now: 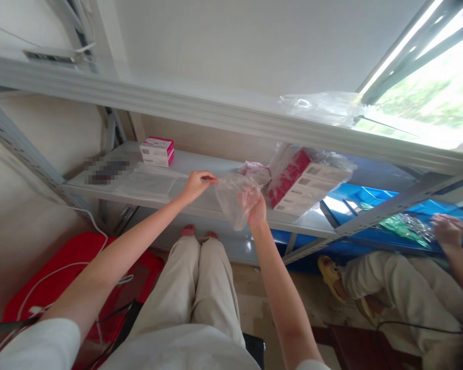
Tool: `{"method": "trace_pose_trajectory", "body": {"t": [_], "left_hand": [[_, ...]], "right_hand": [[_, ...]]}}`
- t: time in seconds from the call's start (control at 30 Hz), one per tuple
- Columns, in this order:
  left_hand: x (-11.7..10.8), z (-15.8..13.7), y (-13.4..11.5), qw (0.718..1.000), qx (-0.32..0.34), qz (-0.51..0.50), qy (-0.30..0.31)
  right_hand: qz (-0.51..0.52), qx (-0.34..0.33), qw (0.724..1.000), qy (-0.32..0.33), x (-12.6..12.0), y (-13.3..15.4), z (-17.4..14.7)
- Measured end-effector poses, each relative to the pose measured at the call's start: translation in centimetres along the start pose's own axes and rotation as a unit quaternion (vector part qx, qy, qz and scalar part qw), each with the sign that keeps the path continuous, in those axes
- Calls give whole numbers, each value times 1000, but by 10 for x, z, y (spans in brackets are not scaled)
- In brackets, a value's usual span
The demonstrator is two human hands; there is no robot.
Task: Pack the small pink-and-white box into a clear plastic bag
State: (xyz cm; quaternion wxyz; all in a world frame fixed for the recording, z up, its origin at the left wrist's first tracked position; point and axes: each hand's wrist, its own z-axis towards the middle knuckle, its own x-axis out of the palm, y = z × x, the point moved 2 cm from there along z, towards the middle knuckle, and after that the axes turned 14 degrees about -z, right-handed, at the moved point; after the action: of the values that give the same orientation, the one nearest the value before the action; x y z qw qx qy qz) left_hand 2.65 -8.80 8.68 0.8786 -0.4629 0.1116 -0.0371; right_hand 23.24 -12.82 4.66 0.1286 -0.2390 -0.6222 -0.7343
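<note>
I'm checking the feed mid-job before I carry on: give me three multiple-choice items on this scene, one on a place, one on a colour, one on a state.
1. Where does the small pink and white box stand?
A. On the shelf, left of both hands
B. On the floor
C. In the right hand

2. What colour is the sheet under the rack at the right?
A. Green
B. Blue
C. Black

3. How is the clear plastic bag held?
A. Lying untouched on the shelf
B. Held by the left hand alone
C. Left hand pinches its edge while the right hand grips it

Answers: 1 A, the box sits on the metal shelf at the left. 2 B, the sheet is bright blue. 3 C, both hands are on the bag.
</note>
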Motion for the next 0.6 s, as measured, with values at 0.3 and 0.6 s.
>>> {"method": "trace_pose_trajectory", "body": {"t": [0.3, 0.6], "left_hand": [[-43, 22, 1, 996, 38, 22, -79], [-35, 16, -13, 991, 50, -28, -125]], "right_hand": [[-68, -108, 986, -109, -37, 48, 3], [-80, -157, 977, -122, -50, 84, 1]]}}
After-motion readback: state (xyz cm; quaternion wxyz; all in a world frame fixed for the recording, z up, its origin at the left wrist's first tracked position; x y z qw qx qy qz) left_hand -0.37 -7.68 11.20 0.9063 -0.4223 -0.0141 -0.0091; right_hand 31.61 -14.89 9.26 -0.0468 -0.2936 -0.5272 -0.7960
